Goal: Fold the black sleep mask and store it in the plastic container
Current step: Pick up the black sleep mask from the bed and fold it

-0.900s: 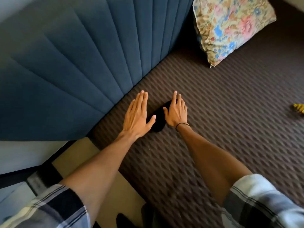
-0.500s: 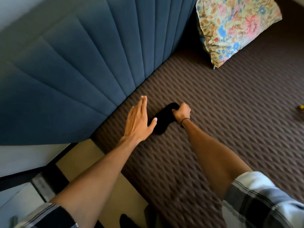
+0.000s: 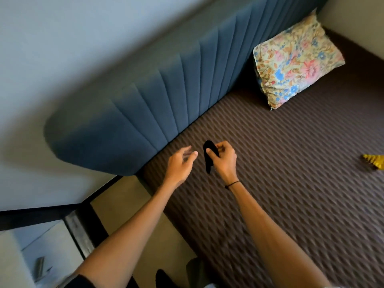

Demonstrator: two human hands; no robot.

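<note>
The right hand (image 3: 223,161) is seen clenched around the black sleep mask (image 3: 209,156), with thumb and fingers pinched on its upper part; the wrist is bent slightly inward, and a thin dark band (image 3: 232,184) is worn around it; the forearm is stretched out from the lower right of the view. The mask is held raised off the brown bed cover (image 3: 291,183), hanging as a narrow dark strip with its lower end pointing down beside the heel of the right hand; whether it is folded cannot be told. The left hand (image 3: 180,165) is held just beside the mask, apart from it, released and grasping nothing; its fingers are spread and a little blurred, the palm is turned toward the mask, and the forearm is extended from the lower left.

Just beyond the mask, the padded blue headboard (image 3: 166,96) is seen running along the edge of the bed cover; its rounded end lies to the left of the mask, with a pale wall (image 3: 62,48) behind it. To the right of the mask a wide stretch of ribbed bed cover lies bare; a floral pillow (image 3: 295,61) is propped against the headboard well apart from the mask, and a yellow object (image 3: 374,162) rests far to its right at the edge of the view. Below and left of the mask, the side edge of the bed is met by tan floor (image 3: 128,204).
</note>
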